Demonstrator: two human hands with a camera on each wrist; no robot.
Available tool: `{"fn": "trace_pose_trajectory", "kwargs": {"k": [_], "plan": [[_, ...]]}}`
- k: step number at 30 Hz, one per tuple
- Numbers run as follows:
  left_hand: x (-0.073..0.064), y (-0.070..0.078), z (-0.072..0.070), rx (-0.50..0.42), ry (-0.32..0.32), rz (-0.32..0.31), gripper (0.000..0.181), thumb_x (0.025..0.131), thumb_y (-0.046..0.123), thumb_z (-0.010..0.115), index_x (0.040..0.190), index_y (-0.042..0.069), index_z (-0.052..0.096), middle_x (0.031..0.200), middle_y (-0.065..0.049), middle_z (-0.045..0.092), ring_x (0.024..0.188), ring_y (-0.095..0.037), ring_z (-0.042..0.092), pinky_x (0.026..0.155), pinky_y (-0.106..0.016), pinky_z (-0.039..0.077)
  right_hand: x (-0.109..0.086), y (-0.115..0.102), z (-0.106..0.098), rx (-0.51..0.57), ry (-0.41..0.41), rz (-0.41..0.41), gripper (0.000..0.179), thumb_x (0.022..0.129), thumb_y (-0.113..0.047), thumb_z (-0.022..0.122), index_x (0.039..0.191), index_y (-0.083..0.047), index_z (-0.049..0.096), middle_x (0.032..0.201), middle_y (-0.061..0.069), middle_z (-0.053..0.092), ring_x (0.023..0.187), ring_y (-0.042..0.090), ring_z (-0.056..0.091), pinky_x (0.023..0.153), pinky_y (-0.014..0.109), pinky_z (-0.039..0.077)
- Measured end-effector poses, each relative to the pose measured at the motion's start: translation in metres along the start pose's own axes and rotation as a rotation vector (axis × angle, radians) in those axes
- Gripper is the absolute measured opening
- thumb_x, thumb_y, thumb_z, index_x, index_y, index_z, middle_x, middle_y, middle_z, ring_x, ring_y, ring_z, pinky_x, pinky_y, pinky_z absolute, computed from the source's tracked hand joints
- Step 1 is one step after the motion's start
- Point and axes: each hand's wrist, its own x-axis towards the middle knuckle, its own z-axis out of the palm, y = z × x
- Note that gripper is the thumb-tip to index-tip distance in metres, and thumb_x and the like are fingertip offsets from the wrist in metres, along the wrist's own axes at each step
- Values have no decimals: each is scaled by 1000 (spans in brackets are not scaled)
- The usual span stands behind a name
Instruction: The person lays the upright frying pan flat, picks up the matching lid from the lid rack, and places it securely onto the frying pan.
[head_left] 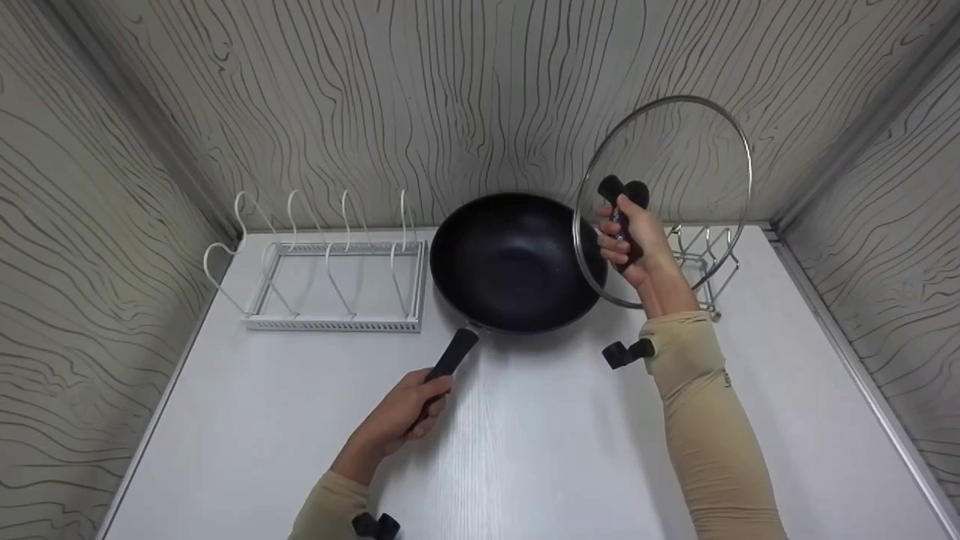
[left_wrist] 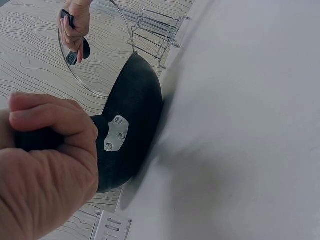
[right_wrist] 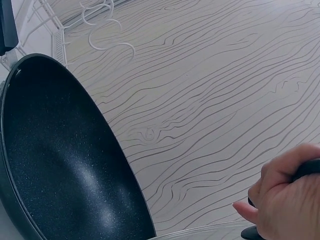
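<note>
A black wok (head_left: 517, 262) sits on the white table at the middle back, its inside facing up. My left hand (head_left: 405, 412) grips the wok's black handle (head_left: 456, 351), which points toward me. Up on the right, my right hand (head_left: 637, 236) holds a round glass lid (head_left: 686, 150) by its black handle (head_left: 613, 187). The lid is raised and tilted, with its metal rim in front of the wok's right edge in the head view. In the left wrist view, the riveted plate (left_wrist: 116, 134) joins handle and wok.
A white rack (head_left: 334, 324) with curved wire dividers stands left of the wok. Behind the lid, at the right back, is a smaller metal wire rack (head_left: 709, 259), partly hidden by the right arm. Wood-patterned panels (head_left: 480, 90) wall in the table at the back and sides.
</note>
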Motion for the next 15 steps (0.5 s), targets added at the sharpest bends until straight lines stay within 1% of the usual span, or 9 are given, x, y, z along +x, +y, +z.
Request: {"fn": "trace_pose_trajectory", "kwargs": {"k": [8, 15], "plan": [[0, 0, 0, 2, -11, 13, 33, 106, 37, 56, 91, 8, 50, 63, 7, 45, 40, -2, 37, 37, -19, 28, 4, 3, 2, 7, 18, 0, 34, 114, -35, 32, 119, -2, 40, 60, -6, 42, 37, 3, 34, 33, 17, 29], [0, 0, -1, -5, -7, 12, 33, 106, 37, 56, 92, 8, 50, 64, 7, 45, 41, -3, 37, 37, -19, 28, 8, 5, 4, 35, 17, 24, 33, 114, -35, 31, 114, -3, 40, 60, -5, 42, 37, 4, 34, 32, 18, 28]]}}
